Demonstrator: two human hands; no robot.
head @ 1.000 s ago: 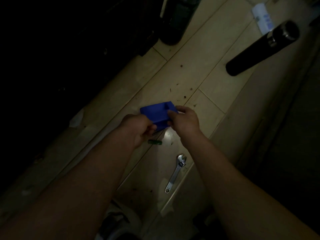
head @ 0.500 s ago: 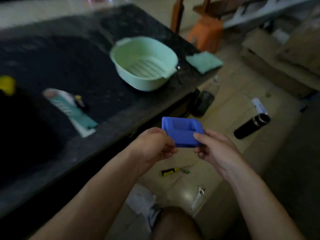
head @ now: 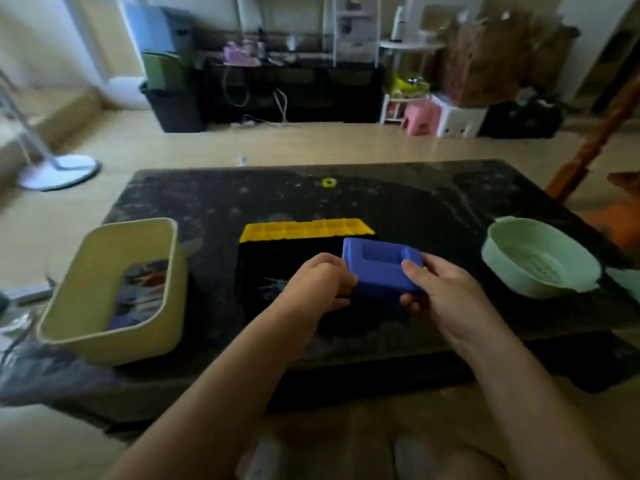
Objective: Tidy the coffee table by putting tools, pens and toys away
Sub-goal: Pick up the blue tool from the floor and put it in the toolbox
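A blue plastic block with a rectangular recess [head: 379, 271] is held above the dark coffee table [head: 398, 209]. My left hand [head: 320, 285] grips its left edge and my right hand [head: 433, 289] grips its right side, thumb on top. Right behind and beneath it sits a black toolbox with its yellow lid raised [head: 304, 230]; a few small items show dimly inside. A yellow-green bin [head: 104, 306] holding several toys stands at the table's left. A pale green basin [head: 540, 261] stands at the right, with nothing seen inside.
A small yellow ring [head: 329, 182] lies near the table's far edge. A white fan base [head: 59, 171] stands on the floor at left. Dark cabinets, boxes and a pink stool [head: 420, 119] line the far wall. A wooden chair leg [head: 595, 140] rises at right.
The blue block has been lifted from the floor up over the table with both hands on it. The view has swung up from the floor to the table and room.
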